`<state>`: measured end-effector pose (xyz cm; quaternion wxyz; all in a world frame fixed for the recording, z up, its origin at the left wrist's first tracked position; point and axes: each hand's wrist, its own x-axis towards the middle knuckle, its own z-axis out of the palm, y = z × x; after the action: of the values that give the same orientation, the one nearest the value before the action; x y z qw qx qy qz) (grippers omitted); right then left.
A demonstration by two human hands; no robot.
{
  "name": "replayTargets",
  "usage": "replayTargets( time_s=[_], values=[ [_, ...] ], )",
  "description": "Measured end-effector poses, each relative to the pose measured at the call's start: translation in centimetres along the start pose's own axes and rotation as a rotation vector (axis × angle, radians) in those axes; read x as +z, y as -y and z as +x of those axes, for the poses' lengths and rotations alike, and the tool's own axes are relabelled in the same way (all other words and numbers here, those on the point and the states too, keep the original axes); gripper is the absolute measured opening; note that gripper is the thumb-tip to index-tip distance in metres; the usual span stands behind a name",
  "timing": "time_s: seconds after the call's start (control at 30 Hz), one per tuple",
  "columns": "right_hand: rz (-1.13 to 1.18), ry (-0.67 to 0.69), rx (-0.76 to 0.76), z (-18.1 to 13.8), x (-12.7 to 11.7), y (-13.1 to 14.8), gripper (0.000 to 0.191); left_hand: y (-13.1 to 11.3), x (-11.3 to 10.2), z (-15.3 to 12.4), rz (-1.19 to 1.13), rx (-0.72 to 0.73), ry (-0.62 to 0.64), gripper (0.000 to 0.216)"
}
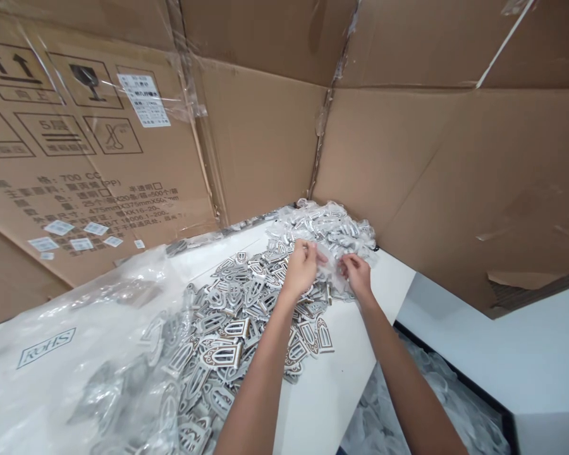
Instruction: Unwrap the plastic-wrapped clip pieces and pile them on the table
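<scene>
Both my hands are over the far right edge of a heap of metal pieces. My left hand [302, 266] is closed, its thumb and fingers pinching one side of a small clear plastic bag [329, 268]. On the other side of that bag, my right hand [356, 273] has its fingertips pinched together on the film. Whether anything lies inside the bag, I cannot make out. Under and left of my hands spread many silvery arched metal pieces [222, 352] with slots and brown scrollwork. Just beyond my hands is a pile of bagged pieces [320, 221] in clear film.
A large clear bag marked RoHS [47, 347] covers the left of the white table [327, 392] and holds more pieces. Cardboard boxes [265, 139] wall the back and right. Below the table's right edge is a dark-rimmed bin of clear plastic bags [422, 385].
</scene>
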<state>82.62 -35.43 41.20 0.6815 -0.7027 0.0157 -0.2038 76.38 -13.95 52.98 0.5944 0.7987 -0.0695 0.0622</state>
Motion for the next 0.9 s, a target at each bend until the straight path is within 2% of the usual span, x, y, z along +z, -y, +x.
replayTargets(
  time_s=[0.1, 0.17, 0.23, 0.3, 0.37, 0.47, 0.5, 0.57, 0.63, 0.73, 0.8, 0.9],
  values=[
    [-0.16, 0.162, -0.156, -0.2, -0.1, 0.3, 0.023, 0.5, -0.6, 0.0, 0.036, -0.083, -0.111, 0.018],
    [-0.183, 0.297, -0.183, -0.2, -0.4, 0.7, 0.019, 0.6, -1.4, -0.2, 0.13, -0.077, -0.214, 0.015],
    [-0.161, 0.425, -0.157, -0.3, -0.9, 1.0, 0.026, 0.4, -2.1, -0.6, 0.304, -0.005, -0.338, 0.022],
    [-0.127, 0.496, -0.118, -0.3, -1.3, 1.1, 0.034, -0.2, -2.6, -1.0, 0.464, 0.134, -0.39, 0.022],
    [-0.096, 0.509, -0.061, -0.3, -1.5, 0.9, 0.034, -1.0, -2.9, -1.2, 0.492, 0.29, -0.264, 0.016],
    [-0.012, 0.48, 0.046, -0.3, -1.3, 0.3, 0.023, -2.3, -3.0, -1.7, 0.428, 0.466, 0.059, 0.009],
    [0.025, 0.455, 0.069, -0.2, -1.2, 0.1, 0.018, -2.7, -2.9, -1.8, 0.426, 0.497, 0.121, 0.008],
    [0.099, 0.373, 0.098, -0.1, -1.0, -0.1, 0.012, -3.3, -2.7, -2.1, 0.406, 0.514, 0.16, 0.015],
    [0.19, 0.271, 0.124, 0.0, -0.6, -0.2, 0.012, -3.4, -2.3, -2.1, 0.287, 0.453, 0.159, 0.024],
    [0.365, 0.154, 0.17, 0.1, -0.3, -0.2, 0.019, -2.6, -1.9, -1.6, 0.097, 0.232, 0.151, 0.031],
    [0.457, 0.129, 0.202, 0.2, -0.1, 0.0, 0.023, -1.6, -1.9, -1.2, 0.22, 0.09, 0.098, 0.035],
    [0.524, 0.129, 0.22, 0.2, -0.1, 0.1, 0.027, -0.4, -2.1, -1.1, 0.509, -0.014, 0.018, 0.026]
  ],
)
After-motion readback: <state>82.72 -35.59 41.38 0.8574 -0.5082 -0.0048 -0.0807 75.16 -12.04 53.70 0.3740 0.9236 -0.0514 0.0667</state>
